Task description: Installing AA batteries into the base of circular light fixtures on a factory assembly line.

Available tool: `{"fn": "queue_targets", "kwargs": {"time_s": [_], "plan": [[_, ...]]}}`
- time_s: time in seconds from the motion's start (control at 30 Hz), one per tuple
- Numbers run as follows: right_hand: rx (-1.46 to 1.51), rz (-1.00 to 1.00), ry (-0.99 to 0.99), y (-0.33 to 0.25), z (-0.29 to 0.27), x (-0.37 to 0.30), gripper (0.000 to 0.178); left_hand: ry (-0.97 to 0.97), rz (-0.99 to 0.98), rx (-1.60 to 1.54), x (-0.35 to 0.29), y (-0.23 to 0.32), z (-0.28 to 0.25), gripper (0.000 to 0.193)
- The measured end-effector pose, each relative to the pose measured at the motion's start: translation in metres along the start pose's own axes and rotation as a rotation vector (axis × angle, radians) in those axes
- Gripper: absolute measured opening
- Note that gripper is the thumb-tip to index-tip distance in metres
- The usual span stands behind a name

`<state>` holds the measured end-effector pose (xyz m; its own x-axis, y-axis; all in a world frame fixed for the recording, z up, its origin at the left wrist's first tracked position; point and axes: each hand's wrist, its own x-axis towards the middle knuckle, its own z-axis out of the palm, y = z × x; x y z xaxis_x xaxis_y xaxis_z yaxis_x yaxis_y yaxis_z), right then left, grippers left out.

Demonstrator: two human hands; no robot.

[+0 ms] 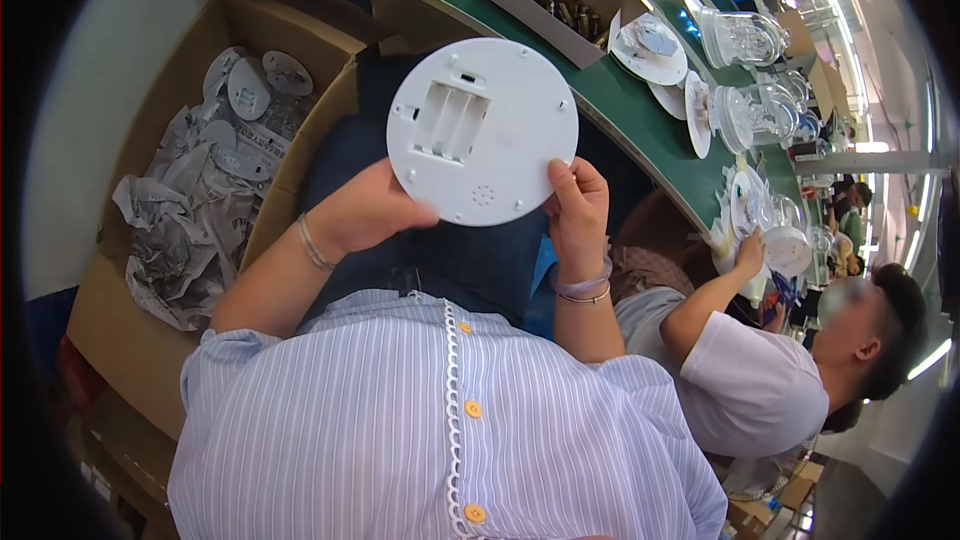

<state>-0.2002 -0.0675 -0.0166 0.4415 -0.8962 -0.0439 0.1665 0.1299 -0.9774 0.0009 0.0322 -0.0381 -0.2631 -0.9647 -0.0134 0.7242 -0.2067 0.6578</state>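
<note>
Both my hands hold up a round white plastic base (pixel 520 130) over my lap, its underside facing me. An uncovered battery compartment (pixel 452 122) with no batteries in it shows in the left half. A ring of small speaker holes sits near the lower rim, and small pegs stand around the edge. My left hand (pixel 375 208) grips the lower left rim, fingers behind the disc and thumb along the edge. At the lower right rim my right hand (pixel 578 210) pinches the base with the thumb in front.
A cardboard box (pixel 290 185) at my left holds white round bases (pixel 248 88) and crumpled paper (pixel 185 210). On the green table (pixel 600 90) stand a carton of batteries (pixel 555 2) and clear domes (pixel 745 40). A co-worker (pixel 750 380) sits at my right, handling white parts.
</note>
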Motion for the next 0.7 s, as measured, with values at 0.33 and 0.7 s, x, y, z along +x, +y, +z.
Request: {"fn": "queue_targets", "kwargs": {"time_s": [0.33, 0.7], "plan": [[-0.033, -0.177, -0.002, -0.007, -0.007, 0.003, 0.028, 0.47, 0.239, 0.022, 0.019, -0.008, 0.013, 0.035], [-0.227, -0.216, -0.101, -0.022, 0.019, -0.017, 0.027, 0.477, 0.248, 0.228, 0.021, -0.021, 0.021, 0.036]]}}
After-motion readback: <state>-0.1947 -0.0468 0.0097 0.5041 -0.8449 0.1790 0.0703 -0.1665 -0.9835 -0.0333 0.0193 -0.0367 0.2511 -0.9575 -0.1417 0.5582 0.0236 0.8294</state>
